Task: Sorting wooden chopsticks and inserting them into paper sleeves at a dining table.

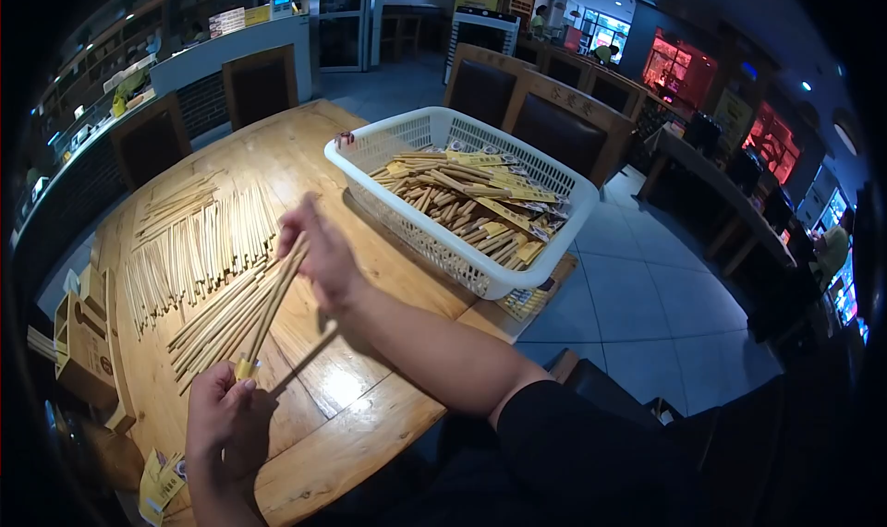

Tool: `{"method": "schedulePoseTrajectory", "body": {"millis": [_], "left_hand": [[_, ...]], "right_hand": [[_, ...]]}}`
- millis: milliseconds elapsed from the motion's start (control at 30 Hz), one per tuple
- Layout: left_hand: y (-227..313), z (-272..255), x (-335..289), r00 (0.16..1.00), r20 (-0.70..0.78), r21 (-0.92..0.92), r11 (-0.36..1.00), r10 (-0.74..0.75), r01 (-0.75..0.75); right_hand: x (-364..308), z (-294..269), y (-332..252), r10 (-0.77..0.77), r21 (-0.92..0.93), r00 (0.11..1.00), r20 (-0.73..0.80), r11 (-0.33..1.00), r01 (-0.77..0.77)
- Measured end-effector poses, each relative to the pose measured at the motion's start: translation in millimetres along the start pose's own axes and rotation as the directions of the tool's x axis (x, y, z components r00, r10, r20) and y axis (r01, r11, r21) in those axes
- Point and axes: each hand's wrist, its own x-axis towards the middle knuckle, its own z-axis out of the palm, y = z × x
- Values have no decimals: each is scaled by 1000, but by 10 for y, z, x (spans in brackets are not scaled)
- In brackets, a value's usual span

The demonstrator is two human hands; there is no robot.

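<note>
My left hand (218, 405) is closed around a small yellow paper sleeve (245, 368) at the near left of the table. A pair of wooden chopsticks (273, 303) rises at a slant from that sleeve. My right hand (320, 254) is at their upper ends, its fingers bent around them and slightly blurred. Beside and below the pair, a loose fan of bare chopsticks (220, 319) lies on the wooden table (360, 365). Farther left, a denser row of chopsticks (199, 241) is spread side by side.
A white plastic basket (420, 222) stands on the table's right, heaped with chopsticks, many in yellow sleeves (504, 190). Empty-looking yellow sleeves (162, 483) lie at the near left. A wooden caddy (85, 351) stands at the left edge. Chairs (480, 84) line the far side.
</note>
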Motion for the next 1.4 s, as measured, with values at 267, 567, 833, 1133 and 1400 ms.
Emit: {"method": "schedulePoseTrajectory", "body": {"millis": [267,567,833,1133,1400], "left_hand": [[163,101,-53,986,86,1,990,-144,145],[397,256,-91,992,-115,391,920,51,-2],[-156,274,86,867,-272,848,529,418,10],[284,72,-12,882,-211,887,461,421,-7],[181,10,-18,621,-382,856,515,684,-41]], "right_hand": [[-12,-50,26,264,-245,901,344,952,-185],[-185,62,41,336,-576,887,317,811,-101],[-333,292,154,240,-585,902,358,811,16],[-347,180,-197,661,-787,471,584,602,131],[-46,-25,-329,86,-268,991,104,962,-56]]}}
